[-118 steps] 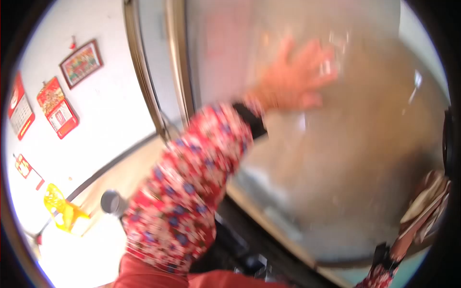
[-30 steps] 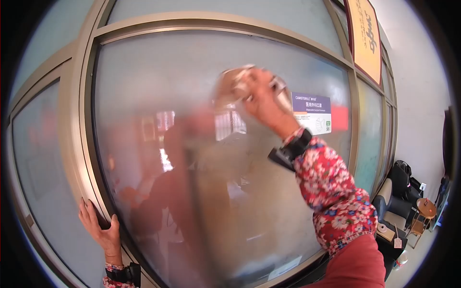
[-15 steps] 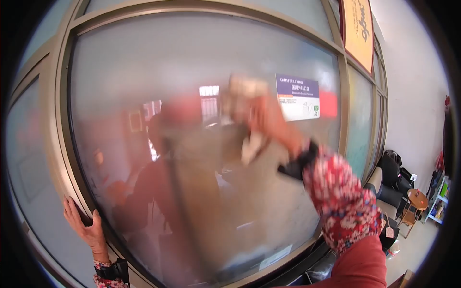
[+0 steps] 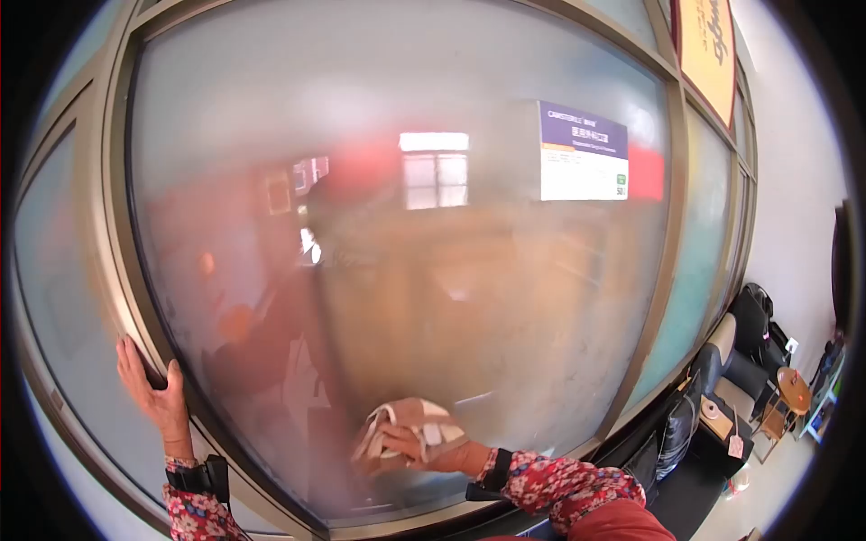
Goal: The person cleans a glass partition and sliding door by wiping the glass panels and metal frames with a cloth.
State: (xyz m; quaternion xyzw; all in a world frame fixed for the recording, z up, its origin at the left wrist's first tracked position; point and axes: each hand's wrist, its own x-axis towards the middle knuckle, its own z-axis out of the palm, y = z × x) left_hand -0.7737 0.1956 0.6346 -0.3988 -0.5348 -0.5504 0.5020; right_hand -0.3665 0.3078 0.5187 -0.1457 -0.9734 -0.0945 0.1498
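My right hand (image 4: 413,445) grips a brown-and-white checked cloth (image 4: 417,421) and presses it against the lower part of a large frosted glass pane (image 4: 505,298). The cloth is bunched, and some of my fingers show over it. At the lower left, my left hand (image 4: 155,397) rests with thumb and fingers apart on the metal window frame (image 4: 115,298); nothing is in it. Both wrists carry black bands over floral sleeves. A purple-and-white mask poster (image 4: 584,153) is fixed to the glass at upper right.
A yellow framed sign (image 4: 710,50) hangs at top right. Along the right wall stand a black armchair (image 4: 735,379), a black backpack (image 4: 753,316) and a small round wooden stool (image 4: 794,390). Black seating (image 4: 690,487) runs below the glass. Reflections show in the pane.
My right hand has swept the cloth down and left, from near the poster to the bottom of the pane. My left hand stays on the frame. The view has shifted slightly.
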